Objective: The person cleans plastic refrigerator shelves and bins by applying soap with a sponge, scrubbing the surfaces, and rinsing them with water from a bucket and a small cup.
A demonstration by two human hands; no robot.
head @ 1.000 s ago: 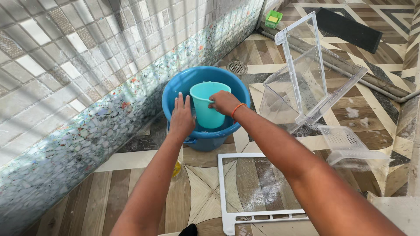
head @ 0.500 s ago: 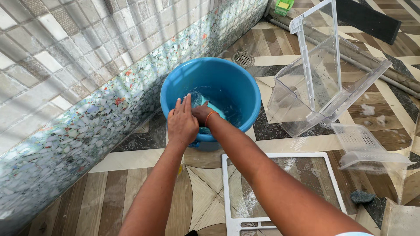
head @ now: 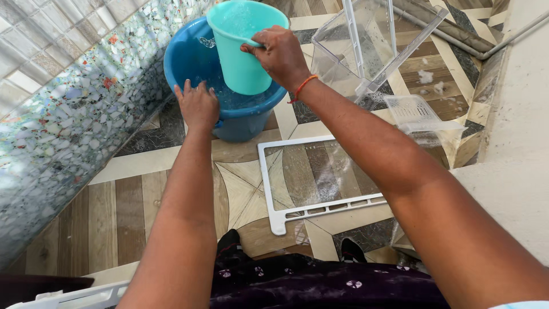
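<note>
A turquoise plastic mug with water in it hangs above a blue bucket, gripped at its rim by my right hand, which wears an orange wrist thread. My left hand rests flat on the near rim of the bucket, fingers spread. The bucket stands on the tiled floor against a mosaic wall and holds water.
A white-framed glass shelf lies on the floor just in front of the bucket. A clear plastic drawer leans at the upper right, with a small clear basket tray beside it. A white ledge runs along the right.
My right hand dipped the mug down into the bucket and has lifted it out filled. The view has shifted closer and to the right; my left hand stays on the rim.
</note>
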